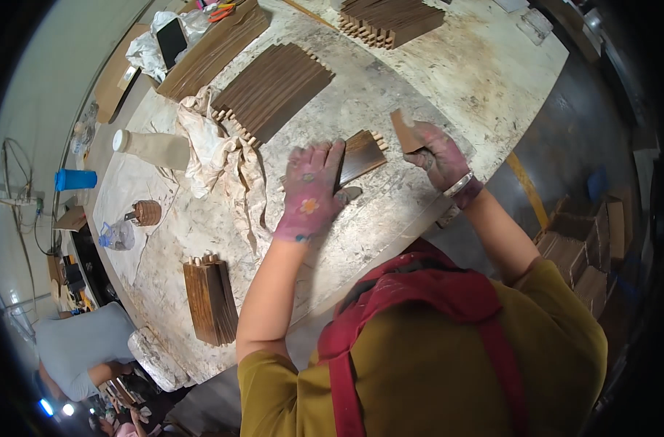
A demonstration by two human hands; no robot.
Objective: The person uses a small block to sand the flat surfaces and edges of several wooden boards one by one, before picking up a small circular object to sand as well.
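My left hand (310, 189), in a stained pink glove with a flower print, lies flat across a dark brown wooden slat (365, 155). Its fingers stretch over the slat's far edge, and the thumb points out to the right. Pale dowel pegs (379, 139) stick out of the slat's right end; the glove covers much of its left part. To the right, my gloved right hand (440, 156) is raised and closed round a folded tan sheet (405, 131) that looks like sandpaper. That sheet is apart from the slat.
Dark pegged slats lie in rows (274, 87) beyond my left hand, at the far edge (394, 22) and in a near-left bundle (209, 302). A crumpled cloth (215, 153), a white-capped bottle (153, 149) and a blue cup (75, 179) are leftward. Another person (88, 346) works at lower left.
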